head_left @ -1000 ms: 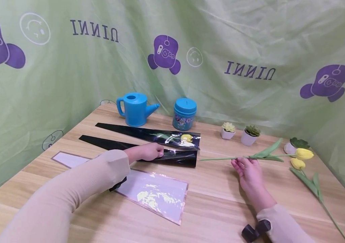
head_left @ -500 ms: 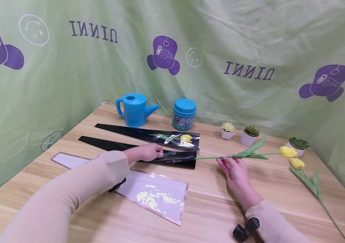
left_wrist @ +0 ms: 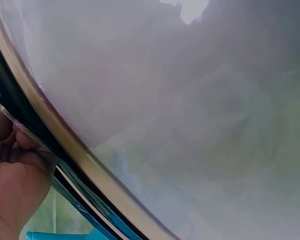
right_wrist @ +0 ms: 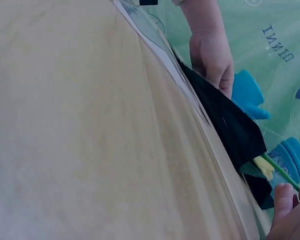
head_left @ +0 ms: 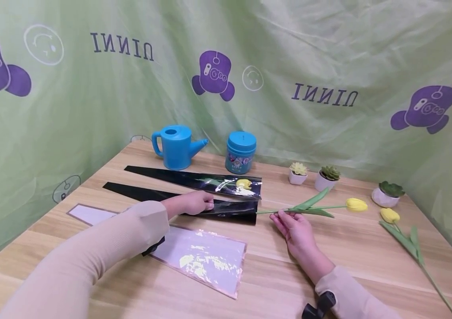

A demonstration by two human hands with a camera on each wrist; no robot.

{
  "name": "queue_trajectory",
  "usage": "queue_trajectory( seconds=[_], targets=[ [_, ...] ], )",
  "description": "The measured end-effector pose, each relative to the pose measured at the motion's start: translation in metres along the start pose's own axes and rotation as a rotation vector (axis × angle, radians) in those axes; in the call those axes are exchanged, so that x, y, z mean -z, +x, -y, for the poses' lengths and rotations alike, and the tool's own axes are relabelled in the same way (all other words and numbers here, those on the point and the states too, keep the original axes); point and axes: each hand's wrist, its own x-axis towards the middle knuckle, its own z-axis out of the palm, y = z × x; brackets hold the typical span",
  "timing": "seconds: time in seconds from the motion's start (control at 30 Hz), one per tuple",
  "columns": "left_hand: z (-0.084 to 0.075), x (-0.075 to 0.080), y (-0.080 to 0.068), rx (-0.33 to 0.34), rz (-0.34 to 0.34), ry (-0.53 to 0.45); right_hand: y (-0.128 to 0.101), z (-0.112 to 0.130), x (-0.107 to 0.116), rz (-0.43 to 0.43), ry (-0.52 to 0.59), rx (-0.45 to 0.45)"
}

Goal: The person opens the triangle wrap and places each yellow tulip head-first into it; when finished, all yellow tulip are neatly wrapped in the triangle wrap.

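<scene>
My left hand (head_left: 192, 202) grips the wide end of a black-backed flower sleeve (head_left: 226, 208) lying on the wooden table (head_left: 329, 248). In the left wrist view its fingers (left_wrist: 20, 150) pinch the sleeve's clear film. My right hand (head_left: 292, 225) pinches the green stem of a yellow tulip (head_left: 355, 204) held low over the table. The stem's cut end sits right at the sleeve's open mouth. In the right wrist view, the black sleeve (right_wrist: 229, 120) runs up to my right fingertips (right_wrist: 286, 202).
Behind lies a second black sleeve (head_left: 194, 178) with a yellow tulip inside. A clear pink-edged sleeve (head_left: 206, 259) lies in front. A blue watering can (head_left: 175, 146), teal jar (head_left: 241, 152) and three small potted succulents (head_left: 327, 178) line the back. Another tulip (head_left: 390, 215) lies at the right.
My right hand has carried the tulip leftward, bringing the stem end up to the sleeve's mouth. My left hand has stayed on the sleeve.
</scene>
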Motion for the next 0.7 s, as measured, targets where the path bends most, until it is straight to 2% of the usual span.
queue_trajectory(
  seconds=[0.3, 0.5, 0.7],
  targets=[
    [-0.003, -0.001, 0.000, 0.001, -0.014, 0.004, -0.004, -0.004, -0.004, 0.039, -0.046, -0.024],
    [-0.004, 0.000, 0.002, 0.037, 0.005, -0.006, -0.009, -0.008, -0.005, 0.054, -0.082, -0.027],
    [-0.004, -0.001, 0.000, 0.018, 0.003, 0.013, -0.017, -0.006, -0.003, 0.079, -0.132, -0.038]
  ],
)
